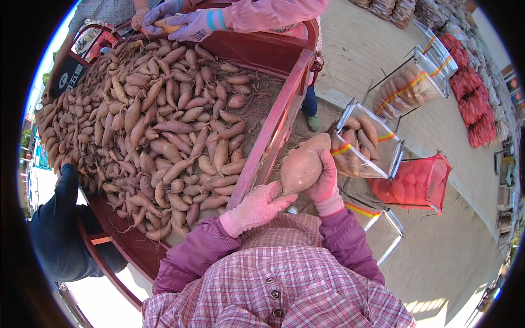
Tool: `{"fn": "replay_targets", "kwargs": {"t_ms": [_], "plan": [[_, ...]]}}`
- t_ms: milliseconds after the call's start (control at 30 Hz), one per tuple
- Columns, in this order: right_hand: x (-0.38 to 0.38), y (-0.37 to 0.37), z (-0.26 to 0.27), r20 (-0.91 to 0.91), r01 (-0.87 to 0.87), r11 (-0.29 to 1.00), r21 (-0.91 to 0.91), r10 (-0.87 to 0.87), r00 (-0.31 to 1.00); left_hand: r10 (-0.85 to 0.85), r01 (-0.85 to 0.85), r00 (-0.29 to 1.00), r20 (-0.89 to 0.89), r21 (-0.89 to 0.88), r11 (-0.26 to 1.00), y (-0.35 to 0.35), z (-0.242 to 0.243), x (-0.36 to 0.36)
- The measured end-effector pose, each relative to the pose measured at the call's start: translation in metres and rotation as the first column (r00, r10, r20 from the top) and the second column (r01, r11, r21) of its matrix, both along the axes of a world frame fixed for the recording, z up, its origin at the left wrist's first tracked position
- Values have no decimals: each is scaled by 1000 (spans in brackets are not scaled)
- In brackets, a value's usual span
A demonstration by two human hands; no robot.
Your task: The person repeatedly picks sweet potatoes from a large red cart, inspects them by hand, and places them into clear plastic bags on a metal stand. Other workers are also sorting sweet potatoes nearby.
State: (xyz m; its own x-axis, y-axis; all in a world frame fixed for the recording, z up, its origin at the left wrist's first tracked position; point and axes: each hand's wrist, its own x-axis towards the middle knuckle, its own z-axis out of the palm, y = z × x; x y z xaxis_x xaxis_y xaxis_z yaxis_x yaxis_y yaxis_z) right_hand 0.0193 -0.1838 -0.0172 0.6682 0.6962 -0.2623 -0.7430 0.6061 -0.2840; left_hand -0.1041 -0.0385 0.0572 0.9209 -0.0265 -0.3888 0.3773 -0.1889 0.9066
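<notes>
A large, broad sweet potato [307,166] with fine rootlets is held just outside the truck bed. My right hand [326,184], in a pink work glove, grips it along its right side. At its lower tip are the thumb and fingers of my left hand [258,208], gloved alike and pinching that end. To my left, a heap of sweet potatoes [164,135] fills most of the red metal truck bed [262,143]. Beyond my right hand, a clear plastic bag [385,147] with a red-and-yellow stripe stands on a frame, partly filled with sweet potatoes.
Another clear bag [404,88] and a red mesh bag [410,182] hold sweet potatoes. A framed bag [379,229] sits nearer me. Filled red sacks [471,102] line the wall. Across the bed, a co-worker's gloved hands [190,25] hold a sweet potato; another person [61,229] leans in at left.
</notes>
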Motion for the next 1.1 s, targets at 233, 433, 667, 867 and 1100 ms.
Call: {"fn": "replay_targets", "kwargs": {"t_ms": [233, 433, 667, 867, 1100], "plan": [[-3, -34, -31, -240, -305, 944, 122, 326, 914, -415, 418, 808, 418, 88, 904, -14, 8, 9], [-19, -104, -71, -316, 10, 936, -351, -129, 940, 277, -203, 960, 49, -563, 802, -19, 30, 19], [18, -289, -57, -192, 691, 628, -358, -774, 603, -217, 218, 976, -31, 263, 940, -27, -45, 8], [113, -472, -25, 43, 939, 272, -210, -957, 287, 55, -76, 984, -168, -120, 990, -24, -72, 15], [95, -431, -54, 111, 823, 262, -504, -925, 363, 52, -75, 982, -181, -125, 989, -33, -77, 8]]}}
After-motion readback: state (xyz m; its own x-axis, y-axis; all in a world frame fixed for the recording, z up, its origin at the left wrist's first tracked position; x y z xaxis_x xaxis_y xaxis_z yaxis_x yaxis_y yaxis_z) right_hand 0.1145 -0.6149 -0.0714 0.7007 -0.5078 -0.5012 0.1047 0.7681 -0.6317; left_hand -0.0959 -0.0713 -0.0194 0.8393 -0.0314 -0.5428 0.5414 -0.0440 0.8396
